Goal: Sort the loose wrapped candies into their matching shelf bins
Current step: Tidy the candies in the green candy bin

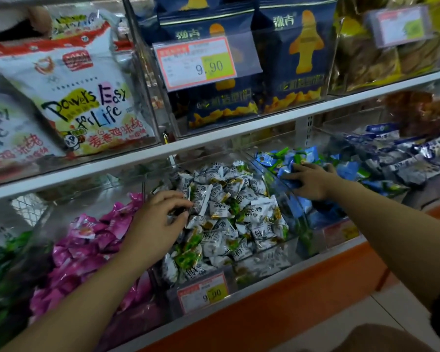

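Head view: the left hand [158,222] reached into the middle bin, its fingers [181,199] curled and pinching a white candy [198,207] at the nine o'clock edge of the white candies [234,214]. At two o'clock the right hand [313,181] lay on the blue candies [285,158]; I could not tell whether it gripped one. This was probably a sorting pick. The next move called for lifting any stray over the clear divider [272,184] without dragging its neighbours. Pink candies [92,240] sat at eight o'clock and a price tag [203,293] at six.

wht shelf rail [239,129], orange base panel [277,308], pale tile flr [391,311]
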